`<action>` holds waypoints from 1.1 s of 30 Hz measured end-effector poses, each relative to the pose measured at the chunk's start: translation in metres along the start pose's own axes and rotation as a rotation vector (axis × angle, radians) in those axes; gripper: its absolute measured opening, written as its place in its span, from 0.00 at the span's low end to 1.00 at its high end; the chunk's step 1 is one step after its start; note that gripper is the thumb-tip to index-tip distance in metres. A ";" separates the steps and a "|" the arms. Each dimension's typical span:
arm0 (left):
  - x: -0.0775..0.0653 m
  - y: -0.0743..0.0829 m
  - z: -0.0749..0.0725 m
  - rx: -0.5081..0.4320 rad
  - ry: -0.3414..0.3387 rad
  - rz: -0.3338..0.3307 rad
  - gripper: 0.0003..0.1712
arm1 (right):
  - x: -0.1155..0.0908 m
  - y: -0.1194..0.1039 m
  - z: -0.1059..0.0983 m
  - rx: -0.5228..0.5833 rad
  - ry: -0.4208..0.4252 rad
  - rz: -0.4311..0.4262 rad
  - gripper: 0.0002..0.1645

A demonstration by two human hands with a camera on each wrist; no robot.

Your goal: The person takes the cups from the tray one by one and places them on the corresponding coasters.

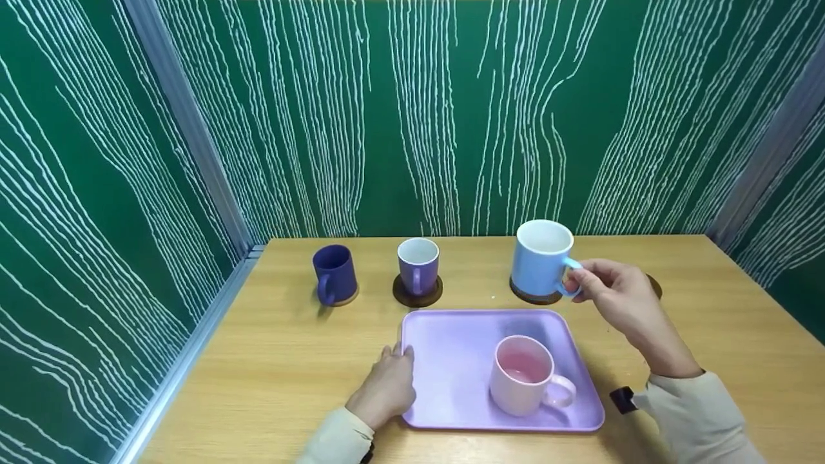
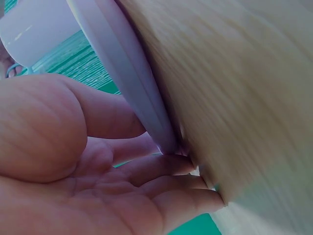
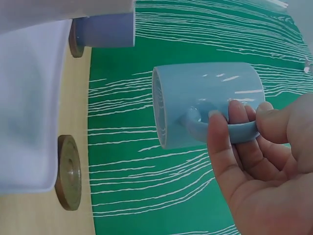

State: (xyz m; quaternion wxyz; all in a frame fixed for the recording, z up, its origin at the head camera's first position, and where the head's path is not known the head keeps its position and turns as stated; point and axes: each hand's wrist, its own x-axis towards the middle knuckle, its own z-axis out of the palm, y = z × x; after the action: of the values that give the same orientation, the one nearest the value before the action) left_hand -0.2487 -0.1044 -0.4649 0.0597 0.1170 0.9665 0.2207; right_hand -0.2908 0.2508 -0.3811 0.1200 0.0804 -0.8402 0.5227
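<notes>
My right hand (image 1: 622, 293) holds a light blue mug (image 1: 536, 261) by its handle, thumb and fingers pinching it. In the right wrist view the mug (image 3: 210, 88) is raised, its underside facing the table. A dark coaster (image 1: 530, 297) shows just below it in the head view. At the left edge of a lilac tray (image 1: 451, 370), my left hand (image 1: 387, 386) grips the rim; the left wrist view has the tray's edge (image 2: 132, 73) between thumb and fingers. A pink mug (image 1: 514, 390) stands upright on the tray's right half, handle pointing right.
Behind the tray, a purple mug (image 1: 419, 265) stands on a dark coaster (image 1: 399, 294). Farther left is a dark blue mug (image 1: 341, 277) on a light wooden coaster (image 1: 351, 298). Another dark coaster (image 1: 655, 285) is partly hidden behind my right hand. Green, white-streaked walls (image 1: 380, 129) enclose the table.
</notes>
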 end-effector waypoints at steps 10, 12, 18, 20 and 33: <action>0.001 0.002 -0.001 0.025 0.027 0.025 0.37 | 0.014 -0.002 -0.002 0.087 0.056 0.044 0.23; 0.001 0.002 -0.001 0.023 0.019 0.019 0.37 | 0.017 -0.001 -0.001 0.097 0.067 0.052 0.24; 0.002 0.001 0.002 0.011 -0.005 -0.001 0.38 | 0.024 0.007 0.004 0.088 0.117 0.042 0.23; 0.002 0.001 0.002 0.013 -0.003 0.003 0.38 | 0.025 0.010 0.006 0.080 0.138 0.044 0.23; 0.001 -0.001 0.002 0.003 0.004 0.005 0.38 | 0.034 0.030 0.024 0.109 0.166 0.071 0.21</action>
State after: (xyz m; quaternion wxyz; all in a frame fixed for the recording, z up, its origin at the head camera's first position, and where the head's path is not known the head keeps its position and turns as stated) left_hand -0.2498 -0.1038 -0.4673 0.0569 0.1191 0.9666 0.2198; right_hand -0.3337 0.2416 -0.4074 0.1660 0.0136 -0.8000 0.5764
